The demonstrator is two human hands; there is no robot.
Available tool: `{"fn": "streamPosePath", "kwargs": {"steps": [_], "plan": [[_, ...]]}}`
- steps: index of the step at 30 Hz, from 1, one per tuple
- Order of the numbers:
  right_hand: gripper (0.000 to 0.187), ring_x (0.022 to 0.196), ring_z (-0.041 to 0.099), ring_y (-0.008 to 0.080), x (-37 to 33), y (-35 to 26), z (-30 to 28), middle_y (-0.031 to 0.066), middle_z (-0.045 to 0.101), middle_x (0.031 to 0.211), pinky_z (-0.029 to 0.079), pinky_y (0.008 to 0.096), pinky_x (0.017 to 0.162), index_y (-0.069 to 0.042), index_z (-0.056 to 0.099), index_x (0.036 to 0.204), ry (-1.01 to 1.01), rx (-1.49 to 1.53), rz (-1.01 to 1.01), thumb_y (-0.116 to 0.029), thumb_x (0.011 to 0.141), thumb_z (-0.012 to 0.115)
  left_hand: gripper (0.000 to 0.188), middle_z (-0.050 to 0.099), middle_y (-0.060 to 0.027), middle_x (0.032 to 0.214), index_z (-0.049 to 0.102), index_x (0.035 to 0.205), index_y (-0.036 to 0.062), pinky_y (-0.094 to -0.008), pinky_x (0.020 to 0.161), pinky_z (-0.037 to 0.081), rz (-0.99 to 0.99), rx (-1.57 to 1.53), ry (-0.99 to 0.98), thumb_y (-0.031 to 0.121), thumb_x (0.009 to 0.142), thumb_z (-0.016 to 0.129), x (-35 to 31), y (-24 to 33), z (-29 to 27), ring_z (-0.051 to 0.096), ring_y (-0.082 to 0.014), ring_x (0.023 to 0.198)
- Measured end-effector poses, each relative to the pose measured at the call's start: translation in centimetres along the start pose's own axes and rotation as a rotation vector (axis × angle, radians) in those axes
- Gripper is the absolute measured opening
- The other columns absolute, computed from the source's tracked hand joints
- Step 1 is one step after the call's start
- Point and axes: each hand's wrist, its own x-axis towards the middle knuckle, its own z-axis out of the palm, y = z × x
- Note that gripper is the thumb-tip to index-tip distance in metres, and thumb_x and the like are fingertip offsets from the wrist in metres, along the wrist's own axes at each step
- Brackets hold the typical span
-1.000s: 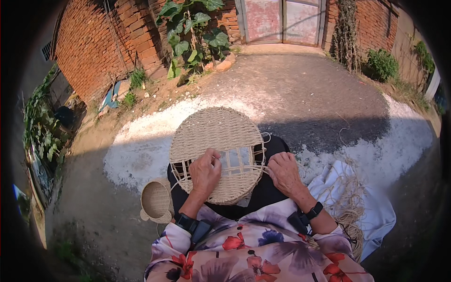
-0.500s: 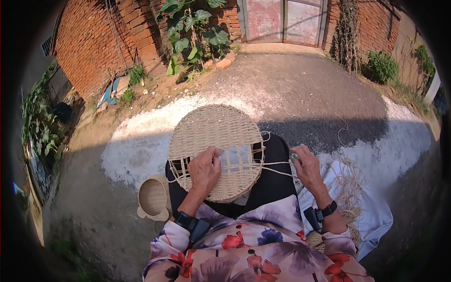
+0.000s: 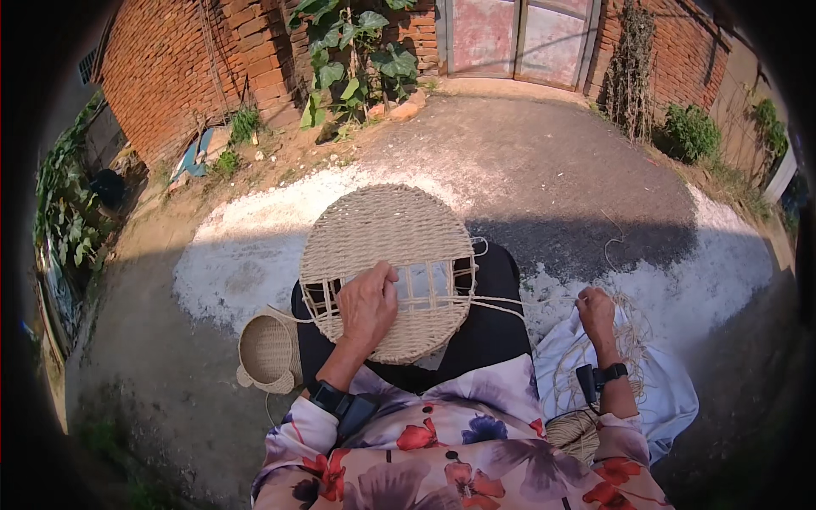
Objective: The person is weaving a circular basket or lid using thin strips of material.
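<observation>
A round woven cord piece lies across my lap, with a gap of bare upright strands between its two woven parts. My left hand is closed over the left part of this gap, gripping the piece; its fingertips are partly hidden. Out to the right, my right hand pinches a beige cord, drawn nearly straight from the weave's right edge. Another strand hangs slack beneath it. A cord loop sticks out at the right rim, and a loose end leaves the left rim.
A small round woven basket with ear-like tabs stands on the ground by my left knee. Coiled cord and loose strands lie on a white sheet at my right. Ahead are a brick wall, a leafy plant and a double door.
My right hand has moved farther right, pulling the cord out longer and straighter. My left hand stays on the woven piece. The cord end at the left rim now stretches farther out.
</observation>
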Motion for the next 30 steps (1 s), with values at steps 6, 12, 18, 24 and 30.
{"fn": "streamPosePath", "kwargs": {"steps": [6,12,18,24,30], "plan": [[0.017,0.084,0.067,0.0311,-0.3,-20.1,-3.8,0.0136,0.066,0.098,0.052,0.0390,0.074,-0.004,0.069,0.106,-0.168,0.703,-0.467,-0.008,0.090,0.068,0.006,0.065,-0.0149,0.072,0.062,0.090,0.0080,-0.0480,0.063,0.048,0.018,0.002,0.000,0.004,0.085,0.061,0.1,-0.3,-0.4,0.065,-0.0362,0.069],[0.009,0.077,0.063,0.0310,-0.8,-21.1,-3.1,0.0125,0.060,0.083,0.049,0.0409,0.069,-0.002,0.064,0.089,-0.179,0.589,-0.474,-0.011,0.090,0.067,0.008,0.065,-0.0149,0.073,0.062,0.091,0.0089,-0.0478,0.063,0.048,0.027,0.015,0.000,0.004,0.085,0.061,0.0,-0.4,-0.4,0.066,-0.0362,0.069],[0.014,0.062,0.049,0.0110,-0.9,3.0,0.6,0.0050,0.054,0.063,0.041,0.0315,0.058,0.000,0.063,0.080,-0.065,0.589,0.179,-0.011,0.088,0.067,0.009,0.064,-0.0150,0.074,0.063,0.091,0.0091,-0.0484,0.063,0.048,0.028,0.019,-0.007,0.003,0.084,0.061,0.0,0.2,-0.2,0.065,-0.0366,0.070],[0.019,0.082,0.065,0.0326,0.6,-7.2,-1.0,0.0123,0.064,0.094,0.052,0.0419,0.073,-0.006,0.071,0.102,0.044,0.343,-0.113,-0.012,0.084,0.071,0.009,0.065,-0.0146,0.074,0.063,0.089,0.0088,-0.0484,0.064,0.049,0.023,0.032,0.020,0.003,0.082,0.062,-0.1,-0.3,-0.1,0.065,-0.0363,0.070],[0.015,0.089,0.054,0.0305,-1.0,-22.1,-3.4,0.0094,0.053,0.089,0.043,0.0431,0.076,-0.006,0.065,0.091,-0.013,0.287,-0.665,-0.015,0.082,0.074,0.009,0.064,-0.0142,0.074,0.063,0.089,0.0084,-0.0479,0.064,0.049,0.032,0.031,0.011,0.002,0.082,0.062,-0.2,-0.3,-0.1,0.065,-0.0361,0.071]]}}
